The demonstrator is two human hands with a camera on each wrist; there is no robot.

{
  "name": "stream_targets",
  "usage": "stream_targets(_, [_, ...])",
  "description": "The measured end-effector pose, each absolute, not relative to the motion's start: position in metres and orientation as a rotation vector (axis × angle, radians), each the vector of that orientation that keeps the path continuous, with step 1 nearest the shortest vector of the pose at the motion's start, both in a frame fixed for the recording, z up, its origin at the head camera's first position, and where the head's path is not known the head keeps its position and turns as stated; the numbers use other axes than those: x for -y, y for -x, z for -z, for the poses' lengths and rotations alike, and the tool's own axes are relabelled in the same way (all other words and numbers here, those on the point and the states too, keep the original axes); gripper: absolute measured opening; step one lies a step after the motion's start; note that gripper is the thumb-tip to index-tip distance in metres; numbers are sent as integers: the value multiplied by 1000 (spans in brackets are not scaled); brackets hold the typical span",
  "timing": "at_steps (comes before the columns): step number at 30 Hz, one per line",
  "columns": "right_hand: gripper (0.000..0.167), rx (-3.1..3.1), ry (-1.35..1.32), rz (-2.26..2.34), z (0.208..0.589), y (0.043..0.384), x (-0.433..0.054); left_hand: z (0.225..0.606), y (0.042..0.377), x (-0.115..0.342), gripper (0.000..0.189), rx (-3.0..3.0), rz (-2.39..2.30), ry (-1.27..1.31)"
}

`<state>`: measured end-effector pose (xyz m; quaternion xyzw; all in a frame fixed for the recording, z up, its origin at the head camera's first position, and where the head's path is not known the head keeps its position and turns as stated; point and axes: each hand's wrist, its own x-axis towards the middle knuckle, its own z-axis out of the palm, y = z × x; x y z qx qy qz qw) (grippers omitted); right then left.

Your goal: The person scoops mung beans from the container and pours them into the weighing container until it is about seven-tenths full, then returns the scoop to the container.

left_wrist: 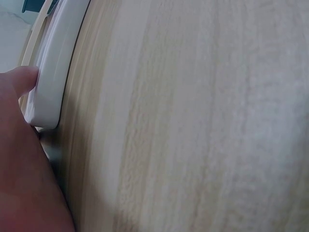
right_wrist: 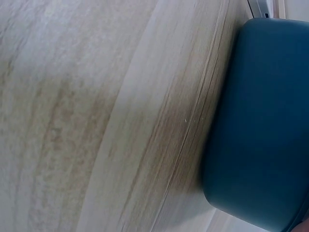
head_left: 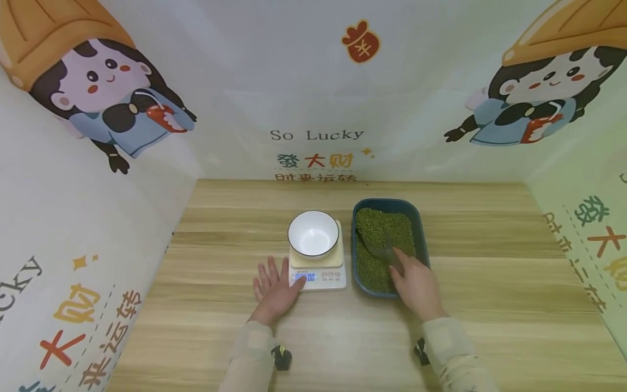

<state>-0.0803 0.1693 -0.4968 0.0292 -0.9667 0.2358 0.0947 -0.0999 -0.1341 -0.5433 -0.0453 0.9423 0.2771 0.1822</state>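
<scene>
A white bowl [head_left: 313, 234] with a dark rim stands on a kitchen scale [head_left: 329, 283], whose lit display reads 0.0. My left hand [head_left: 277, 293] lies beside the scale, fingers spread over the table and thumb touching the scale's front near the display. To the right, a blue tub [head_left: 425, 245] holds green mung beans [head_left: 374, 272]. With my right hand [head_left: 420, 286] I grip the handle of a dark scoop [head_left: 376, 248] over the beans, its head partly among them. The right wrist view shows mostly the tub's outer wall [right_wrist: 260, 121].
Scale and tub stand side by side on a wood-grain table [head_left: 235, 228], a narrow gap between them. Printed cloth walls [head_left: 235, 109] enclose the table at the back, left and right.
</scene>
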Motion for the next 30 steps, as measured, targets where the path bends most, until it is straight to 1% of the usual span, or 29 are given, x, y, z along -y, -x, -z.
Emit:
stream_targets(11, [46, 2895, -41, -709, 499, 76, -166, 539, 94, 137, 78, -2682, -789, 113])
stream_targets(30, [45, 2832, -33, -729, 499, 80, -169, 534, 97, 133, 77, -2683, -804, 127])
